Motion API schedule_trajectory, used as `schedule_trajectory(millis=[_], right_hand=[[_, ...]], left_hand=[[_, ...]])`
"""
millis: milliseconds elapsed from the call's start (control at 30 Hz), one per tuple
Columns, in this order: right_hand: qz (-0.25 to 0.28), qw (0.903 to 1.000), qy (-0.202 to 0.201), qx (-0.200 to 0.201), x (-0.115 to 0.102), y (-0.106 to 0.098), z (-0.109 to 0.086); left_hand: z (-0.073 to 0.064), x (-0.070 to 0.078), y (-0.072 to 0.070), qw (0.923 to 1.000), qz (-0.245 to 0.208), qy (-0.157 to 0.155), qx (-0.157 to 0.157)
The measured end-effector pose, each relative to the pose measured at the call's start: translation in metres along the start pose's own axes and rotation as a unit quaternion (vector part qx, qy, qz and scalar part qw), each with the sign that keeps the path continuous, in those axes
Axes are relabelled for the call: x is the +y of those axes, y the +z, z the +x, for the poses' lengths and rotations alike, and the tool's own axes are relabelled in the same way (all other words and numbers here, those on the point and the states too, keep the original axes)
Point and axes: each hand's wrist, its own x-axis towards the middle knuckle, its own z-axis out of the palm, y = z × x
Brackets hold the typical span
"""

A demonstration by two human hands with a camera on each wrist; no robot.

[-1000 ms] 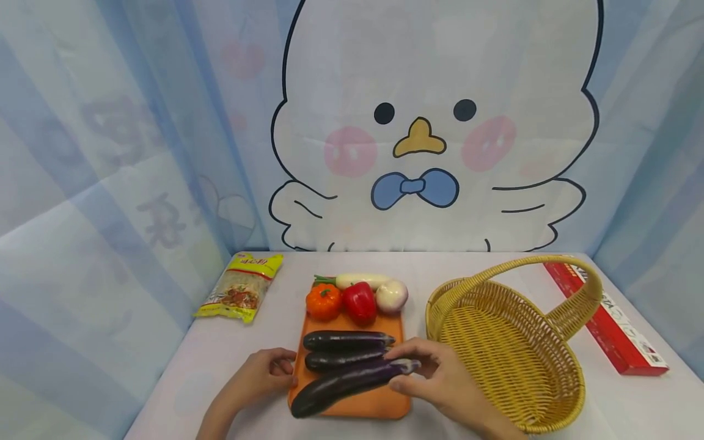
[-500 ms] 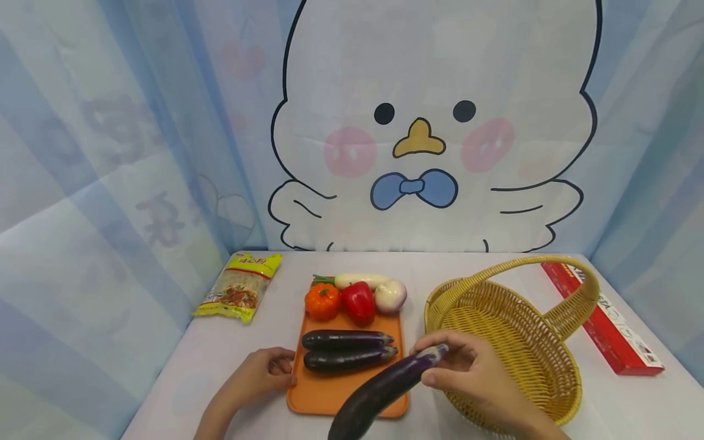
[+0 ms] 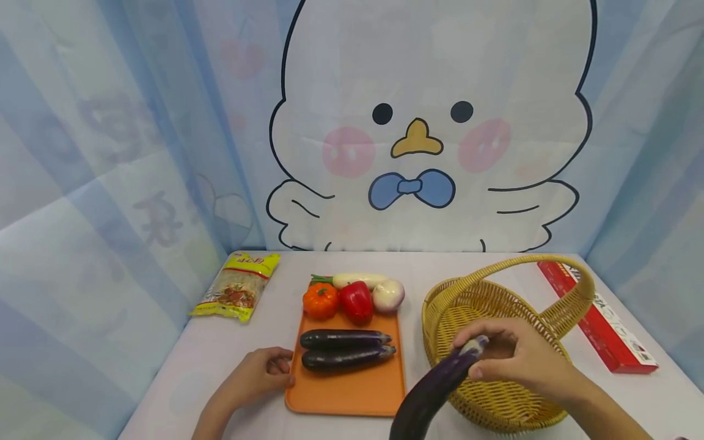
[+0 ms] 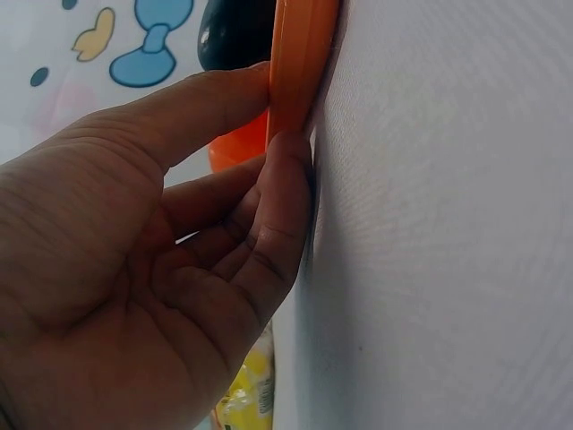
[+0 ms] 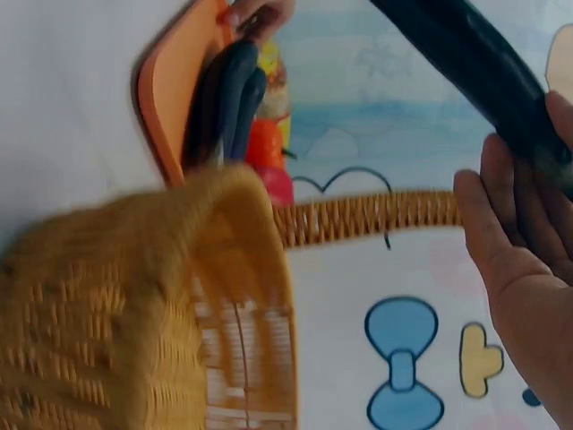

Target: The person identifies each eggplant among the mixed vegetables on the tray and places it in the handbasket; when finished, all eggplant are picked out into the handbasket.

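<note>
My right hand [image 3: 514,354] pinches an eggplant [image 3: 431,391] by its stem end. The eggplant hangs slanting down toward me, in front of the wicker basket [image 3: 550,394], and its lower end runs out of the head view. In the right wrist view the eggplant [image 5: 466,63] is raised above the basket's rim. At the left edge of the orange tray [image 3: 346,397], my left hand [image 3: 261,376] grips the rim between thumb and fingers, as the left wrist view shows on the tray wall [image 4: 300,81]. Two more eggplants [image 3: 346,359] lie side by side on the tray.
At the tray's far end sit an orange pepper [image 3: 321,301], a red pepper [image 3: 356,304], a round whitish-purple vegetable [image 3: 388,296] and a long white one [image 3: 357,280]. A yellow food bag [image 3: 239,287] lies left; a red-and-white box [image 3: 610,330] lies behind the basket, whose handle [image 3: 511,263] arches high.
The right hand has lifted the front eggplant off the tray and carried it right, to the basket's near side. The left hand stays at the tray's edge.
</note>
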Motion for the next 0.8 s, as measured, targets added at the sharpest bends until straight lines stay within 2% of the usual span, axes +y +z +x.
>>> schedule_trajectory(millis=[200, 333, 600, 800], right_hand=[[-0.025, 0.9977, -0.009, -0.063, 0.0, -0.04, 0.005], [-0.042, 0.9954, -0.003, -0.086, -0.001, -0.06, 0.011], [-0.077, 0.992, 0.008, -0.1, 0.004, -0.085, 0.028], [-0.056, 0.9902, 0.003, -0.128, 0.011, -0.099, 0.04]], left_hand=[[0.0, -0.001, -0.001, 1.0, 0.001, -0.004, -0.001], [0.0, -0.001, -0.002, 1.0, 0.0, -0.005, 0.0], [0.001, -0.002, 0.0, 0.9999, -0.005, -0.009, -0.002], [0.002, -0.002, 0.0, 0.9999, -0.01, -0.008, -0.004]])
